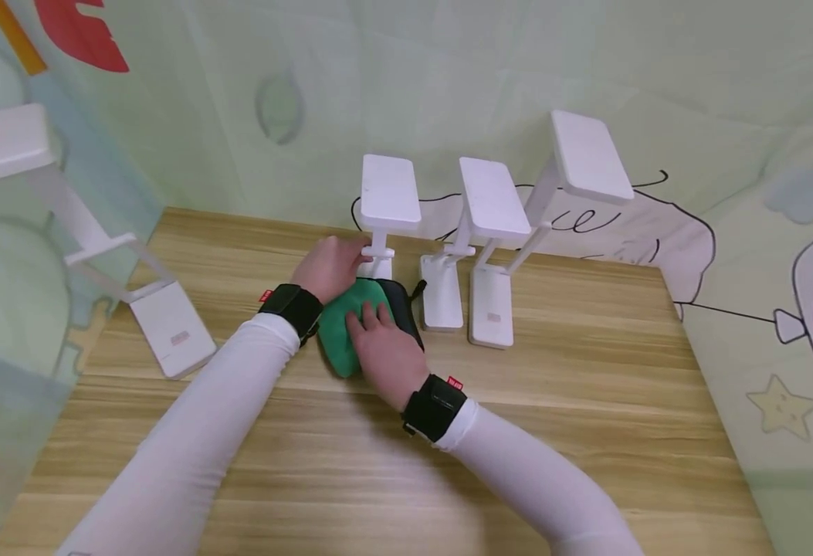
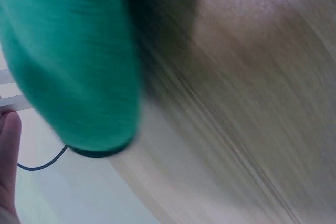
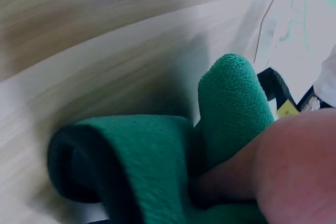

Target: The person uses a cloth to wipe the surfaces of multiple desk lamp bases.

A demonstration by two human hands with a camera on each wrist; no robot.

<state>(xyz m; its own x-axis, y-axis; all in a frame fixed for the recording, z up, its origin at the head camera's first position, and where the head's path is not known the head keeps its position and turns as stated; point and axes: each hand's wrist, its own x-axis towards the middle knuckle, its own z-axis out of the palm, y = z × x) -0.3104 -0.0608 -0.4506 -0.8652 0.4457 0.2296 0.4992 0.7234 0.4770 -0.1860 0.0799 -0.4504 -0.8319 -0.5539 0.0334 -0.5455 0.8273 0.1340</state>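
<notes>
A fuzzy green cloth [image 1: 341,340] with a dark part and black edging lies bunched in front of a white folding phone stand [image 1: 390,189]. My right hand [image 1: 392,359] is on top of the cloth, its thumb sunk into a fold of the green fabric [image 3: 231,108] in the right wrist view. With its fingers at the stand's hinge, my left hand [image 1: 331,269] grips the upright. In the left wrist view a fingertip meets the white bar, and the cloth [image 2: 73,61] hangs close by. The cloth hides most of the stand's base.
Two more white folding stands, a middle one [image 1: 441,293] and a taller one [image 1: 492,309], stand just right of the cloth. Another stand [image 1: 173,328] is at the left edge of the wooden table [image 1: 587,432]. Printed fabric [image 1: 434,69] hangs behind.
</notes>
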